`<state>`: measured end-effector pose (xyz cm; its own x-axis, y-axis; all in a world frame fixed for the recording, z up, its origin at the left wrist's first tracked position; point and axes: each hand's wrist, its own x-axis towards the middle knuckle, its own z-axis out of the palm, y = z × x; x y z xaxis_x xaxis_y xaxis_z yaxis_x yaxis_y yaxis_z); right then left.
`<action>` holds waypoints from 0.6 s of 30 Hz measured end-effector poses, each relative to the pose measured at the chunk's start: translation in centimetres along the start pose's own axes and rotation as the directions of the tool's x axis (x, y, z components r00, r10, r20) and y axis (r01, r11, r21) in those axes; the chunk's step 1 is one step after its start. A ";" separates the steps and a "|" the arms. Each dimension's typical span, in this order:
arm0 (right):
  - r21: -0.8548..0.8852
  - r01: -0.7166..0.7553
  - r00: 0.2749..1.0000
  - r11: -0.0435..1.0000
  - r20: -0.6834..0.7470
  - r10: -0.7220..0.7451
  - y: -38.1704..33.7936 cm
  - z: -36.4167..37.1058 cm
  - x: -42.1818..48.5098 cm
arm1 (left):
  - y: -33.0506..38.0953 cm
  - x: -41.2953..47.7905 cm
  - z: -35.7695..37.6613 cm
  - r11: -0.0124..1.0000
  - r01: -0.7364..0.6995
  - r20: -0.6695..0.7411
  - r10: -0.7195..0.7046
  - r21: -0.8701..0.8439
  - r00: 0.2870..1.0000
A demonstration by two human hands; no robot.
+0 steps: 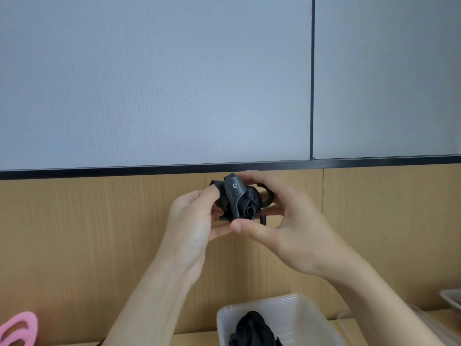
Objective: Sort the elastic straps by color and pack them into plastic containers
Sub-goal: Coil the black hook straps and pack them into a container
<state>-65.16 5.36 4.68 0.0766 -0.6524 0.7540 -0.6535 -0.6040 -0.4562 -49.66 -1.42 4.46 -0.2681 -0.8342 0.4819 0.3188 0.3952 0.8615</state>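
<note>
Both hands are raised above the clear plastic container, holding a rolled black strap btwn them. The left hand grips the roll's left side, thumb on top and fingers curled under. The right hand closes on its right side, thumb across the lower front and fingers wrapped round the back. The roll is a tight wad w/ a grey ribbed buckle piece running roughly vertical down its front, and loose loop ends stick out toward the right hand. Key relation: the container opening sits below the roll, a bit to the right, so the path in is approx. straight down. The right forearm passes over the container's right side, so I'd judge the right hand the nearer one, tho either could lower it. A wad of black straps lies inside the container, left of its middle, w/ room beside it. My read is that this strap is being tidied into a roll before joining the other blacks. Far left of the container, low by the counter, lies a pink strap, cut off by the frame edge. Right of the container another tray's corner shows, contents unclear. Nothing stands btwn the roll and the container opening.
</note>
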 end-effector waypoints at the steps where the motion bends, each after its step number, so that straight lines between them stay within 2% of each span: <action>1: -0.023 0.008 1.000 1.000 0.006 -0.008 0.1 0.0 0.0 | -0.1 0.0 0.0 1.000 0.007 0.005 -0.007 0.007 1.000; 8: -0.182 0.082 0.995 0.980 0.079 -0.068 0.9 0.5 -0.2 | -0.6 0.1 -0.1 0.998 0.056 0.048 -0.058 0.027 0.997; 13: -0.217 0.042 0.989 0.975 0.148 -0.009 1.3 0.4 -0.6 | -1.5 -0.1 0.5 0.984 0.129 0.043 -0.136 0.126 0.990; 15: -0.190 0.013 0.992 0.982 0.129 0.012 1.5 0.7 -1.1 | -1.9 0.0 0.5 0.969 0.145 0.024 -0.153 0.197 0.988; 18: -0.065 -0.109 0.990 0.992 0.077 0.114 1.8 0.6 -2.5 | -2.3 0.0 0.6 0.931 0.137 0.056 -0.166 0.339 0.985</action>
<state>-66.12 5.65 1.68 0.0594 -0.7504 0.6583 -0.7057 -0.4980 -0.5039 -50.94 -2.10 2.61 -0.3676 -0.8653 0.3406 -0.0487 0.3837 0.9222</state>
